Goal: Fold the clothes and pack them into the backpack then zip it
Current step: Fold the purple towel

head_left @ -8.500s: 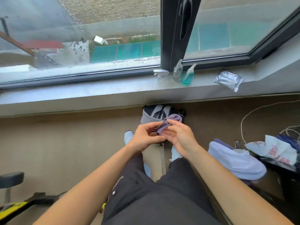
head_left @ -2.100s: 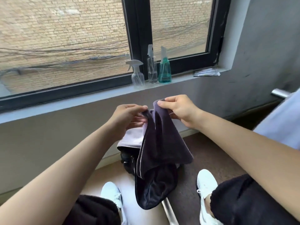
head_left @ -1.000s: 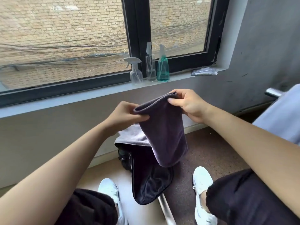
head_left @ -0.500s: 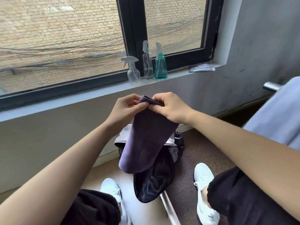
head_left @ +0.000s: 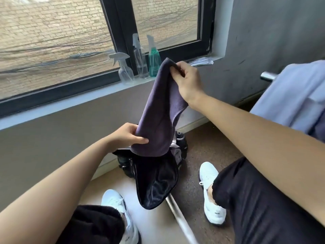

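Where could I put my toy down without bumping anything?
The windowsill is bare left of the clear spray bottle. The brown floor between the backpack and the right-hand wall is bare too. Crowded: the sill's right part, with the bottles and a plastic packet, and between the shoes, where the backpack stands under the purple cloth.

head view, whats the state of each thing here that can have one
cloth, held up in the air above the backpack, hanging loose
right hand, pinches the cloth's top edge
left hand, grips the cloth's lower part
backpack, on the floor, unzipped, flap hanging open
teal bottle, upright on the sill
window, shut
pale blue garment, draped at the right, not packed
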A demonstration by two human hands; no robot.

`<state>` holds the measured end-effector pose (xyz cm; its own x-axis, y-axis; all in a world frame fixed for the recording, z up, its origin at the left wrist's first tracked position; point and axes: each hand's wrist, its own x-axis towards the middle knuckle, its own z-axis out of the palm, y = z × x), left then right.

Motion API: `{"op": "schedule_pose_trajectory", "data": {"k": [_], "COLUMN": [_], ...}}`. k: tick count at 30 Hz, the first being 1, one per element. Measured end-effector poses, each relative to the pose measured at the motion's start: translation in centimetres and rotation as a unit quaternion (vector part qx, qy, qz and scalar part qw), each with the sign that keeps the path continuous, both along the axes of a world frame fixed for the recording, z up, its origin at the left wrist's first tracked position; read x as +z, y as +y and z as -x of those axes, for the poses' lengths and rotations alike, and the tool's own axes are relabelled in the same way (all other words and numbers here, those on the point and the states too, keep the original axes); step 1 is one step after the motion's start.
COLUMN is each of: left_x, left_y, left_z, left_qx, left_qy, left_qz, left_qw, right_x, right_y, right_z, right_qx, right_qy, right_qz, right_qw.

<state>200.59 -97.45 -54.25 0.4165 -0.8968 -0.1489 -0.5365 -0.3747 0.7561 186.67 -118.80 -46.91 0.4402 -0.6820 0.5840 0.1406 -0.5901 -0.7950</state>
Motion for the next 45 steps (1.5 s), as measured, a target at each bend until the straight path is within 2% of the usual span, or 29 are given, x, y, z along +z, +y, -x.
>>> {"op": "schedule_pose_trajectory", "data": {"k": [6,12,14,17,20,25,29,32,37,39,41,43,45], "left_x": [0.5,1.7,1.9,1.9,2.4,4.1,5.0,5.6,6.9,7.0,6.9,6.7,6.5], "left_y": [0.4,-0.6,-1.3,-1.9,-2.0,-2.4,-3.0,-3.3,-2.1,-1.7,-1.6,-1.6,-1.5], "left_z": [-1.6,-2.7,-2.5,-2.1,-1.3,1.0,3.6,4.7,4.9,4.8,4.7,4.1,2.9], "left_qx": [0.098,0.246,0.300,0.340,0.343,0.275,0.232,0.191,0.126,0.103,0.117,0.175,0.238], "left_qy": [0.117,0.246,0.234,0.180,0.149,0.167,0.222,0.290,0.368,0.357,0.309,0.254,0.227], "left_qz": [0.033,0.203,0.230,0.236,0.237,0.259,0.256,0.242,0.217,0.210,0.219,0.246,0.278], "left_qw": [0.988,0.915,0.896,0.892,0.897,0.911,0.912,0.906,0.895,0.904,0.918,0.919,0.903], "right_x": [-1.8,-4.0,-4.3,-4.6,-4.4,-3.1,-2.5,-1.9,-1.1,-1.4,-1.7,-1.6,-1.1], "right_y": [-4.9,-7.2,-7.0,-6.2,-5.4,-2.0,2.4,5.2,5.5,5.0,4.6,4.1,3.7], "right_z": [1.7,2.3,2.0,1.6,1.0,0.2,-0.2,-0.1,1.4,1.4,1.1,1.0,1.3], "right_qx": [-0.098,-0.138,-0.140,-0.139,-0.114,-0.007,0.084,0.168,0.140,0.131,0.153,0.175,0.204], "right_qy": [0.050,0.150,0.184,0.208,0.205,0.187,0.165,0.177,0.244,0.264,0.265,0.252,0.234], "right_qz": [-0.062,-0.085,-0.086,-0.104,-0.110,-0.084,-0.075,-0.066,-0.014,0.000,0.001,-0.005,-0.052], "right_qw": [0.992,0.975,0.969,0.962,0.966,0.979,0.980,0.968,0.960,0.956,0.952,0.952,0.949]}}
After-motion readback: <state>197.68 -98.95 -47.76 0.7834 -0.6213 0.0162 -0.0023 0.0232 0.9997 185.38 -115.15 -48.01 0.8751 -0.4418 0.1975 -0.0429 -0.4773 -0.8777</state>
